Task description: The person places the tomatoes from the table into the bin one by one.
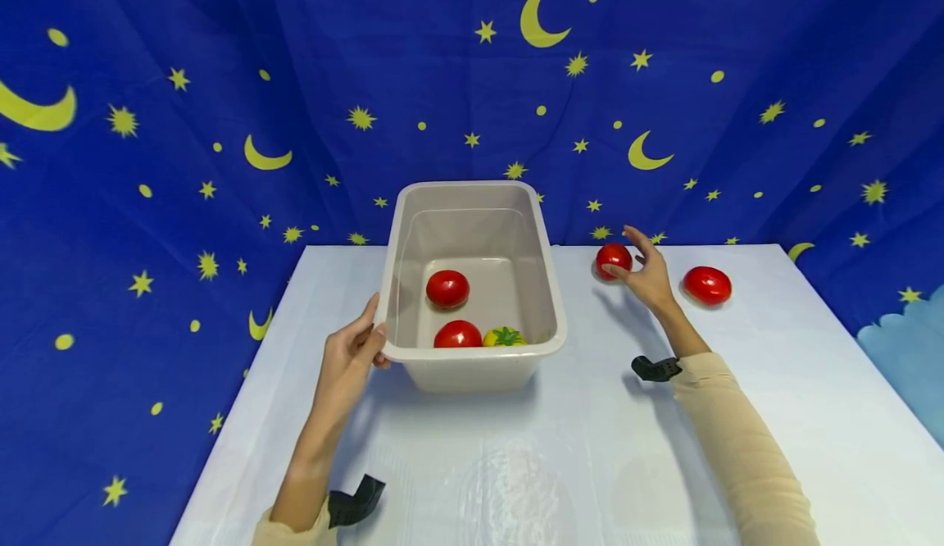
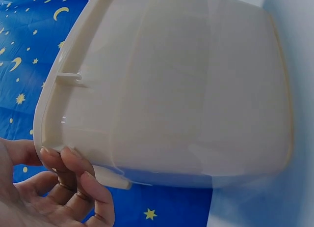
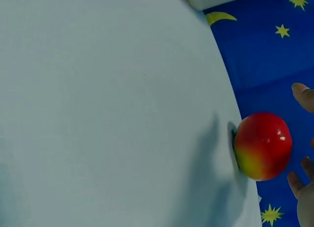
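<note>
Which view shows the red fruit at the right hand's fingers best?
Right wrist: the red fruit appears large, whole, unobstructed. Head: smaller, partly covered by the right hand. Left wrist: doesn't show it.

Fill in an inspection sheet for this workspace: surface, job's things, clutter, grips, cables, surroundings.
Surface: white table, glossy patch near the front.
Job's things: pale bin holding a farther red fruit, a nearer red fruit and a yellow-green piece; right of it, a round red fruit and an oval red fruit.
Clutter: nothing seen.
Grips: left grip holds the bin's rim; right grip spreads around the round red fruit, with a gap in its wrist view.
Cables: nothing seen.
Surroundings: blue cloth with yellow moons and stars.
</note>
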A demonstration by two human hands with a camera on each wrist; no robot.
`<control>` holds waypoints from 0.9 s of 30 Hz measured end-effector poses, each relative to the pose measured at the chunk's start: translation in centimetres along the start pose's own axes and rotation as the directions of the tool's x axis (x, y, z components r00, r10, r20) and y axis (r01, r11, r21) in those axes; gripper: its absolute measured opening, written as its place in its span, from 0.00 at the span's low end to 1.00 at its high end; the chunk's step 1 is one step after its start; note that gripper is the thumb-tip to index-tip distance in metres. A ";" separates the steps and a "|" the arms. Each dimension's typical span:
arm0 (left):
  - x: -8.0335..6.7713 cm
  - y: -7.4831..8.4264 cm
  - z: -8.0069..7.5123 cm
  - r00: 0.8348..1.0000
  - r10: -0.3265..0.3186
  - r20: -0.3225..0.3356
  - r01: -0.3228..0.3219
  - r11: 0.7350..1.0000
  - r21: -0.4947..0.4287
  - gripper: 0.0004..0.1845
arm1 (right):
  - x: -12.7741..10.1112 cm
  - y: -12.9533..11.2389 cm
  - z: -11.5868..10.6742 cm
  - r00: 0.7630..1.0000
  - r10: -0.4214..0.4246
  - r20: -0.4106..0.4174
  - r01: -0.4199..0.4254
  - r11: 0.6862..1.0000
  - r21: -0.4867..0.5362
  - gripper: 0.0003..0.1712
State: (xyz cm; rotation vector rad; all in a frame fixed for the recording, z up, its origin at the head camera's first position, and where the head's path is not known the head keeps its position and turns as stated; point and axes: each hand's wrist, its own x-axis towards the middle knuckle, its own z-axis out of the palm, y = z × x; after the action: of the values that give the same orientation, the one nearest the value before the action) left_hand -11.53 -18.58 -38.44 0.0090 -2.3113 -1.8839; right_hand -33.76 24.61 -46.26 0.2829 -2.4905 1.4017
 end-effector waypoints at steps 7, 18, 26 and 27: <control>0.0 0.0 0.0 1.000 0.003 -0.009 -0.003 1.000 0.005 0.27 | 0.0 0.9 0.2 0.999 0.032 0.001 -0.032 0.999 -0.002 0.47; 0.0 0.0 0.1 1.000 -0.010 -0.004 0.010 1.000 0.001 0.27 | -0.3 2.4 0.7 0.995 0.099 0.023 -0.099 0.995 0.001 0.52; 0.0 0.1 0.1 1.000 -0.005 -0.008 0.005 1.000 0.004 0.27 | -0.2 2.6 1.0 0.994 0.105 0.035 -0.105 0.994 0.000 0.50; 0.0 0.0 0.1 1.000 -0.006 -0.008 0.006 1.000 0.003 0.27 | -0.2 2.6 1.0 0.994 0.106 0.034 -0.107 0.994 0.003 0.50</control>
State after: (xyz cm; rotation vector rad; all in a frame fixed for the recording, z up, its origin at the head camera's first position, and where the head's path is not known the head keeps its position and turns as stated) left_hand -11.51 -18.43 -38.42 0.0239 -2.3113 -1.8795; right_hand -34.44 25.07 -48.92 0.1780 -2.5643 1.4545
